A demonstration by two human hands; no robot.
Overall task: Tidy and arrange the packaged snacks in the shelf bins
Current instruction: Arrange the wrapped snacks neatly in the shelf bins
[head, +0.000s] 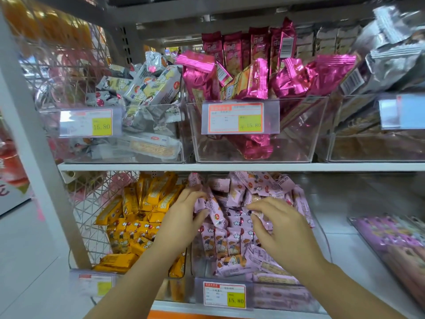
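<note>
The pink packets [232,240] fill the lower middle bin [198,261], right under your hands. Your left hand [184,217] grips one at the pile's left edge. Your right hand [282,231] lies palm-down, fingers curled onto the pile; I cannot tell if it grips.

Pink packs [232,240] cartoon-printed; yellow packs [138,229] likewise; magenta packs [200,77] shiny foil; grey packs [149,88] seemingly cartoon-printed.

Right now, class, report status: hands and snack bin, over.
Left hand grips pink packets. Right hand pinches same pile. Bin jumbled; nothing blocking.
</note>
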